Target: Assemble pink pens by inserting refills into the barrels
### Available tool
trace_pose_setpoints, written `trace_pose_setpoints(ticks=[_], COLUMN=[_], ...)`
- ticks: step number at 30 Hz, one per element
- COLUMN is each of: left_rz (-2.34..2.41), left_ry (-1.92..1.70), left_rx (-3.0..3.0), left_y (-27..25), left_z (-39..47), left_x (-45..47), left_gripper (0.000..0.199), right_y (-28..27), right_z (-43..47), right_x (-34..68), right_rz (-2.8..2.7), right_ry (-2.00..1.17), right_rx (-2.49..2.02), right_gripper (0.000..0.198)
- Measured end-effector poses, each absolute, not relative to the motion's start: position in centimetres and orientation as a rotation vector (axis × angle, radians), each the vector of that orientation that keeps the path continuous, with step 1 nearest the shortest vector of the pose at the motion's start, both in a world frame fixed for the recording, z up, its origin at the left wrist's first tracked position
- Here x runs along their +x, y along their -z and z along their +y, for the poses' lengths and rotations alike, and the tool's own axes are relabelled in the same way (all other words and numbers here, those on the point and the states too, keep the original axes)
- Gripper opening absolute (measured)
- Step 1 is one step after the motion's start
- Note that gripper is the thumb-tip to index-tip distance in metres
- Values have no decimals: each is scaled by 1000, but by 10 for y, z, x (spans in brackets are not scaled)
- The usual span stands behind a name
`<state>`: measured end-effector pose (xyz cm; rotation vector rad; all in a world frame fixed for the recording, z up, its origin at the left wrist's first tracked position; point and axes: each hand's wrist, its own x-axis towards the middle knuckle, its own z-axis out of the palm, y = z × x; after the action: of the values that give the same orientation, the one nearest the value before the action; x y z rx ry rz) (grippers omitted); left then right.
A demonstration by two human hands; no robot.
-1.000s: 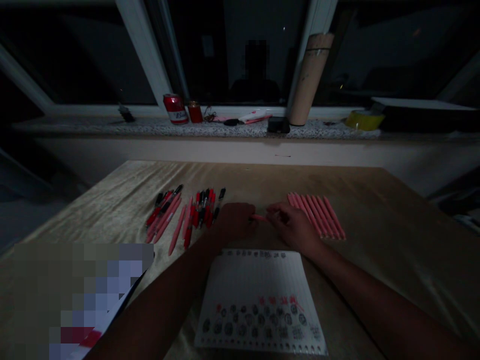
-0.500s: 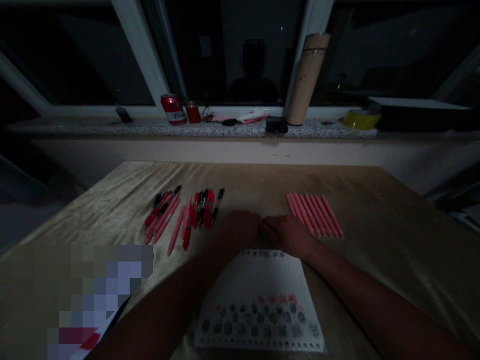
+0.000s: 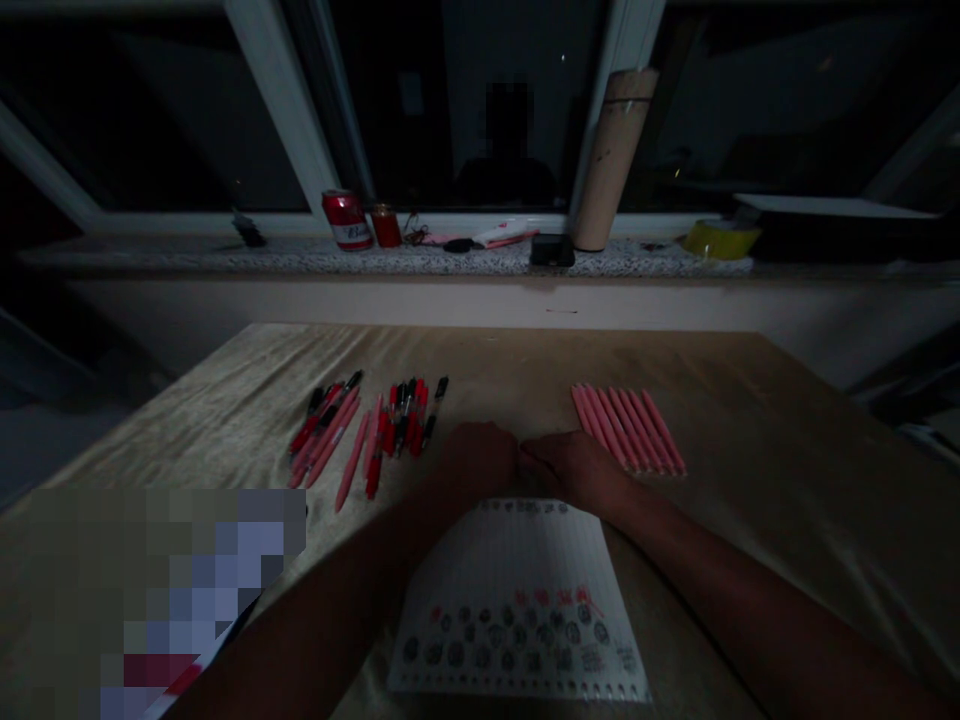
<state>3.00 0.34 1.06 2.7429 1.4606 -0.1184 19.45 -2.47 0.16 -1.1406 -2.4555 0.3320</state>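
Observation:
My left hand (image 3: 481, 458) and my right hand (image 3: 583, 465) meet just beyond the far edge of a lined notebook page (image 3: 502, 560). Both have their fingers curled in, knuckles almost touching. Whatever they may hold between them is hidden in the dark. The page carries rows of dark round scribbles and some red marks, with its spiral holes along the near edge. Right of my right hand lies a neat row of pink pens (image 3: 630, 430). To the left of my left hand is a looser group of red and black pens (image 3: 405, 415), with pink pens (image 3: 330, 440) farther left.
A cloth-covered table (image 3: 750, 560) reaches to a wall below a granite windowsill (image 3: 450, 262). On the sill stand a red can (image 3: 347, 220), a small red jar (image 3: 386, 226), a tall tan cylinder (image 3: 615, 160) and yellow tape (image 3: 716, 240). A pixelated patch covers the lower left.
Almost nothing differs. My hands stay together in the same place, with only a very slight shift of the left one.

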Motion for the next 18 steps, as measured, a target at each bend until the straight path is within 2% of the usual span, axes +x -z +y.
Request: trace_pose_setpoints(ticks=[6, 10, 18], left_rz=[1403, 1404, 1294], left_ry=[80, -105, -446], left_rx=[2762, 2798, 2651], left_y=[-10, -12, -5], left_z=[7, 11, 17], left_x=[26, 17, 4], left_gripper=[31, 32, 26], right_y=[2, -2, 1], right_z=[-24, -24, -19], right_x=[194, 192, 195], right_rz=[-2449, -2395, -2380], right_ry=[-270, -263, 72], right_rx=[-1164, -1240, -1409], right_gripper=[33, 32, 24])
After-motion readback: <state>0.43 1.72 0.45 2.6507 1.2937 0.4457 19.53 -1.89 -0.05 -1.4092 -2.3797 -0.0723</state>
